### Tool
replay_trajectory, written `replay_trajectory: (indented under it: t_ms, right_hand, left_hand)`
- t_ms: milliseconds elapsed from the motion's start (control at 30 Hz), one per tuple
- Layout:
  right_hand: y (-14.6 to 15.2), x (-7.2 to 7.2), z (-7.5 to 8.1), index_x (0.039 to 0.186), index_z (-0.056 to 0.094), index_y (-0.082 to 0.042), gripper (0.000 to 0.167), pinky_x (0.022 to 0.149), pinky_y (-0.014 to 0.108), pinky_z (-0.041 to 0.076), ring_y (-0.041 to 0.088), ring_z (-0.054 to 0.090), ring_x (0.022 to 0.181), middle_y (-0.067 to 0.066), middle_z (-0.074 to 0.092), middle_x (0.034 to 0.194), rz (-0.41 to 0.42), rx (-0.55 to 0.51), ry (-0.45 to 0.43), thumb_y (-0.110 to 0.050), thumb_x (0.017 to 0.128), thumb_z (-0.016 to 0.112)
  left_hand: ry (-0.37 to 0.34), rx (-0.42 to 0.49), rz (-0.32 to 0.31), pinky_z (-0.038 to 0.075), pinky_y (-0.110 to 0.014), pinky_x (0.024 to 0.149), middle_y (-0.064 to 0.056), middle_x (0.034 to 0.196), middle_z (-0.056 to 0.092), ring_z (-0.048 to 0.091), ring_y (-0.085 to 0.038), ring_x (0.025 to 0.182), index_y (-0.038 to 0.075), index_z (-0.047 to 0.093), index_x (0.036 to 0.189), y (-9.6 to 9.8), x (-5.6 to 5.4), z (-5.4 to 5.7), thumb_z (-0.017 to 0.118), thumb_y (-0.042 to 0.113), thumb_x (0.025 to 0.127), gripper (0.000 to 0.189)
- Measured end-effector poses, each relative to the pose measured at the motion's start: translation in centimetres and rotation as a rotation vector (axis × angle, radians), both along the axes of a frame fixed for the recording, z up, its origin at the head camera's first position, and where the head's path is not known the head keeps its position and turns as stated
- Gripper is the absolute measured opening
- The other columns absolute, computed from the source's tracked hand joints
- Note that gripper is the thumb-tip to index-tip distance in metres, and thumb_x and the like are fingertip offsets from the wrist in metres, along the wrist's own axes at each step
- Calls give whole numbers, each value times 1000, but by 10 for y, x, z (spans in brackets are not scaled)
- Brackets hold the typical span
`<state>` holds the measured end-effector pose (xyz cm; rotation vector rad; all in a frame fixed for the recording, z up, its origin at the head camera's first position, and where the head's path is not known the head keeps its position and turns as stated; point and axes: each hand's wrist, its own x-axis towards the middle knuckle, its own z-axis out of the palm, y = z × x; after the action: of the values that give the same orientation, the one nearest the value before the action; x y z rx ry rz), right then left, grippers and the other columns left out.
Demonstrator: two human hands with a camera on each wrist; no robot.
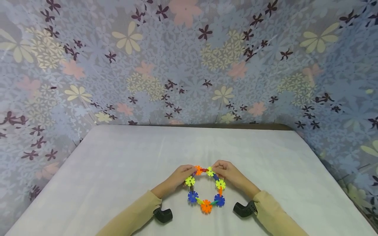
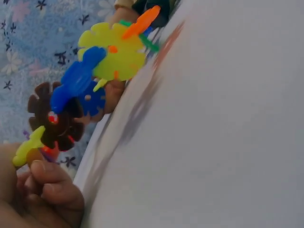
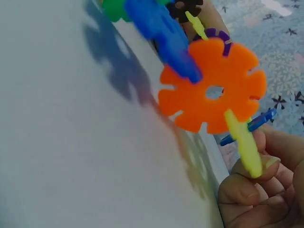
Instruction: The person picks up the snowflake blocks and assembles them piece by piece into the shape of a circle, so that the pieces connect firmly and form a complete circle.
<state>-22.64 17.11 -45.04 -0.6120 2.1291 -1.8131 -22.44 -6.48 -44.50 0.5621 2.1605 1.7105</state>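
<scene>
A closed ring of notched plastic flower discs point(image 1: 206, 206) is held up above the white table by both hands. Its discs are orange, yellow, blue and other colours, slotted edge to edge. At the ring's far left, my left hand point(image 1: 180, 175) pinches the rim beside an orange disc point(image 1: 198, 170). In the left wrist view, a yellow disc point(image 2: 29, 146) and a brown disc point(image 2: 56, 116) are by its fingertips. My right hand point(image 1: 231, 172) pinches the far right part near a yellow disc point(image 1: 210, 171). A yellow disc seen edge-on point(image 3: 244, 143) is by its fingers in the right wrist view.
The white-covered table point(image 1: 133, 154) spreads around the hands, with a dark far edge point(image 1: 236, 126). Behind it hangs a floral cloth point(image 1: 189, 65). Black wrist devices point(image 1: 163, 215) sit below both sleeves.
</scene>
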Motion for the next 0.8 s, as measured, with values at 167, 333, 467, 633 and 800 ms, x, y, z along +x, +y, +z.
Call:
replay_trajectory:
  t_ms: [167,333,467,633,800]
  right_hand:
    - [4,-8,7,90,53,7,20,47,22,33,10,37,49,4,50,63,-35,67,-48,-13,90,54]
    - [5,-14,14,86,54,4,19,44,23,31,11,37,47,4,51,61,-101,163,-54,-14,88,57]
    - [4,-18,15,86,55,3,18,45,23,32,11,37,47,4,51,59,-151,229,-70,-15,87,59]
    - [0,-18,17,81,56,-1,16,45,25,34,12,40,46,3,52,58,-197,361,-8,-15,85,61]
    - [7,-20,20,85,58,-5,17,51,30,41,16,51,55,3,57,65,-267,468,145,-21,88,58]
  left_hand:
    - [80,-110,-71,33,-23,44,2,61,44,37,-10,45,-2,59,95,-1,-14,6,46,20,95,26]
    - [103,-208,-113,38,-23,47,1,61,48,43,-11,47,-1,55,106,-4,-30,11,50,18,92,24]
    - [102,-255,-131,41,-25,53,-2,63,52,47,-13,52,-2,52,107,-7,-37,15,53,12,89,23]
    - [169,-295,-119,40,-24,51,-2,64,52,47,-13,53,-1,54,103,-9,-35,17,56,9,88,18]
    - [371,-345,-1,45,-32,65,-10,88,59,56,-21,73,-1,52,114,-12,-29,17,62,14,84,34]
